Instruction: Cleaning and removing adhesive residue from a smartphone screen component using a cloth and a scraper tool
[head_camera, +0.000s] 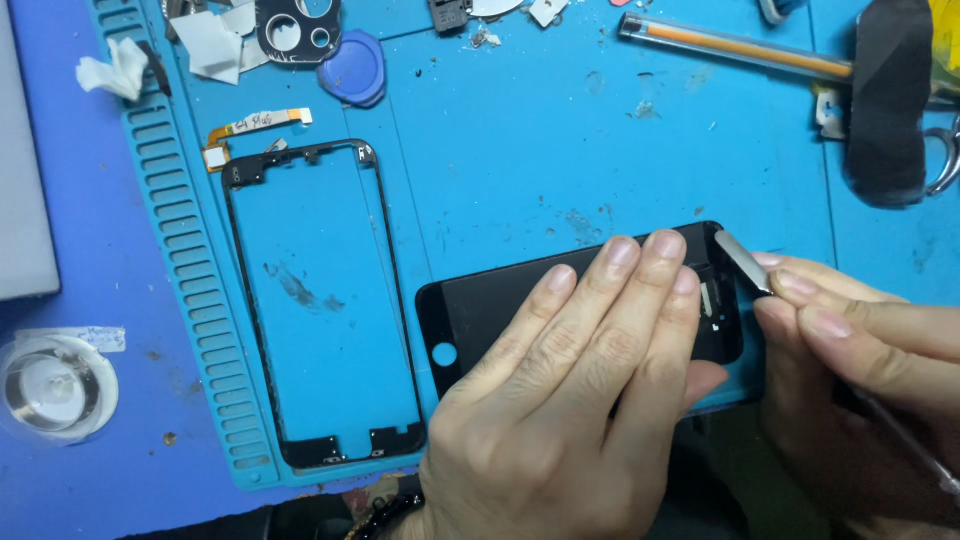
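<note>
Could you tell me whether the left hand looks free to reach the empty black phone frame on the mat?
Probably yes: the left hand lies flat on the black screen panel, and only bare blue mat separates it from the frame.

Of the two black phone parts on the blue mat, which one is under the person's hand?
The solid black screen panel on the right: the left hand presses flat on it. The other, an empty black frame, lies untouched to its left.

Two hands, the left (560, 400) and the right (850, 370); one black phone screen panel (480, 320); one thin metal blade tool (742, 262); one empty black phone frame (315, 300) left of that panel; one clear tape roll (55, 388); one orange-cored clear pen (730, 45).
</note>
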